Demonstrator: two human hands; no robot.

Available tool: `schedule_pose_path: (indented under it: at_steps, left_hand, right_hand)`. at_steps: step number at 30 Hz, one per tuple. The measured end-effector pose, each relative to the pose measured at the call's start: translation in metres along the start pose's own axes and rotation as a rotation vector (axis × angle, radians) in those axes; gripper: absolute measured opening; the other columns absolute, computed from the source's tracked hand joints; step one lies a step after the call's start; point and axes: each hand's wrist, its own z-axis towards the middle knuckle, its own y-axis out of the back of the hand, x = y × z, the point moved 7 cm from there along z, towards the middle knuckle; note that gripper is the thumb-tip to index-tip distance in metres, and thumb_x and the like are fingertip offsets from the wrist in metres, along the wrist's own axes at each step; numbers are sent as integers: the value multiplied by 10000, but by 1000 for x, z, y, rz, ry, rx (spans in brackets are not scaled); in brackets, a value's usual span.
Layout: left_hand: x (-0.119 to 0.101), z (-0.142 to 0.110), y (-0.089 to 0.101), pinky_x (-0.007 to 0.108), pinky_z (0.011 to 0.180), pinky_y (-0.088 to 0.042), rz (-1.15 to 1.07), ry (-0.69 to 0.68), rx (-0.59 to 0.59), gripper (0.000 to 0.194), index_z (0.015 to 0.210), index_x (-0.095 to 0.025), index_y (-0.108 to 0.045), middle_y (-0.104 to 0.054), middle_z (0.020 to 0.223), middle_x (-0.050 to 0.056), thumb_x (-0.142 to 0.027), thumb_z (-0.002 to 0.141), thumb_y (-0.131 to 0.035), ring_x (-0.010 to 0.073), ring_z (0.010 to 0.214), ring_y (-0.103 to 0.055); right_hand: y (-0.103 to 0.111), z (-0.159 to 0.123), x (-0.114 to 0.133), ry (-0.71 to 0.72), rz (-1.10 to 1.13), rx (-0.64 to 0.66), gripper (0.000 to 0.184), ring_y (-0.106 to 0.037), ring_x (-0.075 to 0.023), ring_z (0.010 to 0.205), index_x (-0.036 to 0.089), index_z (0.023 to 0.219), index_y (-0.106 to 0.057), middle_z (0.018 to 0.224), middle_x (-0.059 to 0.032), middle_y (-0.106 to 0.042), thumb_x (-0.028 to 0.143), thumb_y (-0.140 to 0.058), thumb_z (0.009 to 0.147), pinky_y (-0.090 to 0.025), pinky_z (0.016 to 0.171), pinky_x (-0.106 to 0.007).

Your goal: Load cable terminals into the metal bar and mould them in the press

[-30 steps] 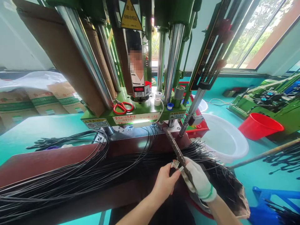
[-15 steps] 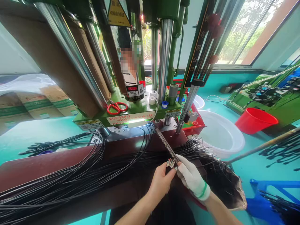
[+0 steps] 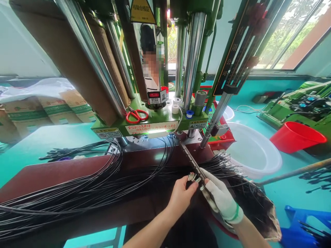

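Note:
My bare left hand [image 3: 179,198] is closed on a small bunch of cable ends [image 3: 191,176] whose metal tips poke out above the fingers. Right beside it, my right hand [image 3: 223,199], in a white glove with a green cuff, grips the near end of a long, narrow metal bar [image 3: 191,160]. The bar slants away toward the press, and small notches or slots show along it. A metal tip lies between my left thumb and the bar; whether it touches the bar I cannot tell. Black cables [image 3: 103,189] spread over the dark red table [image 3: 33,175] to the left.
Ahead stands a green press [image 3: 111,120] with red-handled scissors [image 3: 137,116] and a blue tape roll [image 3: 189,113] on its ledge. More cables with metal ends [image 3: 223,162] lie right of my hands. A white tub [image 3: 275,163] and red bucket [image 3: 297,137] stand on the floor.
The view has shifted, so the scene sits further right. My left fingers have moved slightly on the cable ends, and one tip now sticks out toward the bar. The right hand keeps its grip.

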Motion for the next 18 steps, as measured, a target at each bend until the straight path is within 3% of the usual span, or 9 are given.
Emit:
schedule_pose_path:
  at_steps: [2, 7, 10, 12, 15, 18]
  left_hand:
    - [3, 2, 0, 185, 362, -273, 30, -15, 17, 237, 729, -150, -591, -360, 357, -81, -384, 689, -594, 71, 351, -341]
    - [8, 5, -1, 191, 360, -254, 23, -2, 39, 277, 744, -156, -559, -329, 365, -94, -429, 703, -572, 65, 334, -307]
    - [0, 3, -3, 187, 363, -264, 8, -31, 64, 312, 705, -164, -504, -342, 399, -90, -473, 748, -507, 58, 340, -316]
    - [-12, 2, 3, 179, 382, -284, 7, -107, 10, 337, 722, -164, -491, -360, 442, -80, -492, 784, -449, 56, 373, -340]
    - [-20, 2, 15, 164, 379, -261, -61, -166, -108, 331, 775, -179, -460, -326, 495, -89, -501, 812, -393, 44, 391, -298]
    - [-12, 5, 14, 158, 354, -218, -133, -95, -97, 288, 751, -201, -396, -290, 512, -101, -480, 781, -462, 39, 386, -251]
  right_hand:
    - [1, 1, -4, -9, -27, -19, 564, -237, -10, 278, 160, 1292, -371, 498, 67, -437, 458, -448, 819, -189, 246, -136]
    - [1, 2, -1, 164, -90, -62, 526, -361, -67, 476, 143, 1249, -447, 639, 9, -506, 406, -521, 798, -348, 414, -204]
    - [3, 3, -3, 88, -46, -58, 544, -290, -38, 386, 135, 1272, -405, 560, 40, -452, 414, -497, 813, -263, 318, -167]
    - [6, 3, -2, 19, -19, -63, 556, -234, -15, 315, 148, 1293, -368, 515, 64, -421, 426, -475, 823, -190, 257, -139]
    - [10, 3, 1, -15, 1, -59, 538, -229, -1, 272, 182, 1297, -360, 505, 69, -429, 435, -456, 832, -189, 226, -117]
    - [10, 2, 2, -7, 4, -47, 517, -238, 3, 272, 185, 1289, -374, 498, 71, -429, 425, -456, 838, -205, 225, -104]
